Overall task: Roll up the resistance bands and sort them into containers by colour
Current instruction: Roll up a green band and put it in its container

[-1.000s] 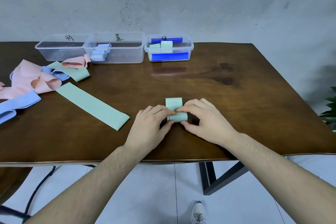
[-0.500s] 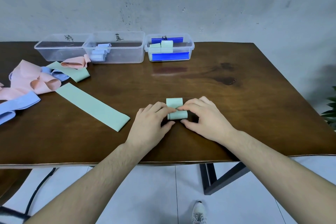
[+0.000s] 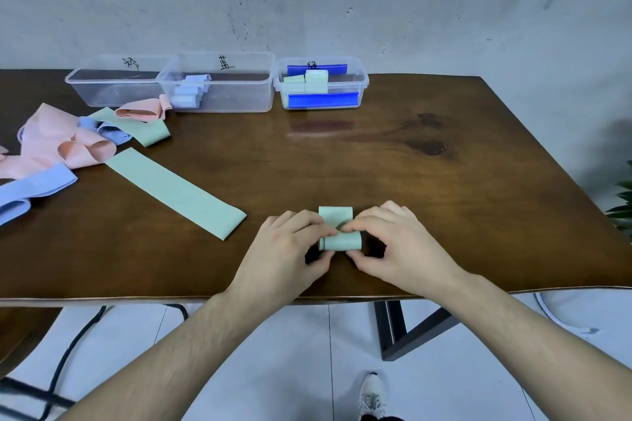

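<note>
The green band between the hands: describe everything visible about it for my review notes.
The green band is a pale mint strip of matte, stretchy-looking fabric, mostly rolled into a short cylinder lying on its side near the front edge of the wooden table. A short flat tail still extends away from the person, unrolled. The left hand and right hand pinch the roll from either end, fingertips meeting on top and thumbs below. Nothing else touches it.
</note>
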Action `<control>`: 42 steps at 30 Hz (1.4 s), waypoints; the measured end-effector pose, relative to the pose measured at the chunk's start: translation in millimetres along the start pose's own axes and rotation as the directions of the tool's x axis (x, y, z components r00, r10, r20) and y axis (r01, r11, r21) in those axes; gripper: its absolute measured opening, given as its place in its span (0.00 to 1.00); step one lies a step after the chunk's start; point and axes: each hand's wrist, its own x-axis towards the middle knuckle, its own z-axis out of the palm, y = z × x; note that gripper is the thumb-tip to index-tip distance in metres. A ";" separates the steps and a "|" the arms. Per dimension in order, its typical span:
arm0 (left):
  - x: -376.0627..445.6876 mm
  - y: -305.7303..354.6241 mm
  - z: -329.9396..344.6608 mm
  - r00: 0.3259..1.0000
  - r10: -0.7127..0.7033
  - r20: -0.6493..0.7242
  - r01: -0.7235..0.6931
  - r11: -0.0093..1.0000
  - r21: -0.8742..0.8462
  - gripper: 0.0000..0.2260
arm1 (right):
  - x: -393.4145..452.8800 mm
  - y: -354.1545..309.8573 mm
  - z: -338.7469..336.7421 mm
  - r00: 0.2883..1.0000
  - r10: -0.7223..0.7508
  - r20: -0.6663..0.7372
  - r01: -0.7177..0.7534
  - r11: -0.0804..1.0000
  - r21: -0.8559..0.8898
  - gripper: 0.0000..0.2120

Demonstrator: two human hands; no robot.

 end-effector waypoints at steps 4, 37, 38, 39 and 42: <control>-8.8 0.9 -1.2 0.999 0.016 -0.028 -0.017 0.999 -0.034 0.11 | -8.4 -6.9 -1.8 1.000 -0.011 -0.002 0.011 1.000 0.008 0.15; 5.6 -3.6 -3.1 0.992 -0.097 0.079 0.102 0.993 -0.062 0.13 | -3.6 -4.7 6.8 0.996 -0.020 -0.091 0.012 0.996 -0.085 0.13; 6.3 -3.2 -3.6 0.993 -0.092 0.071 0.096 0.994 -0.055 0.12 | -2.4 -3.9 7.3 0.995 -0.012 -0.094 0.004 0.996 -0.089 0.13; 6.8 -2.4 -4.6 0.995 -0.083 0.059 0.085 0.995 -0.046 0.12 | -1.2 -3.3 7.7 0.995 -0.005 -0.099 -0.004 0.996 -0.087 0.13; 7.6 -0.6 -5.9 0.997 -0.061 0.038 0.061 0.998 -0.017 0.13 | 1.5 -2.4 9.4 0.993 0.001 -0.118 -0.009 0.998 -0.066 0.13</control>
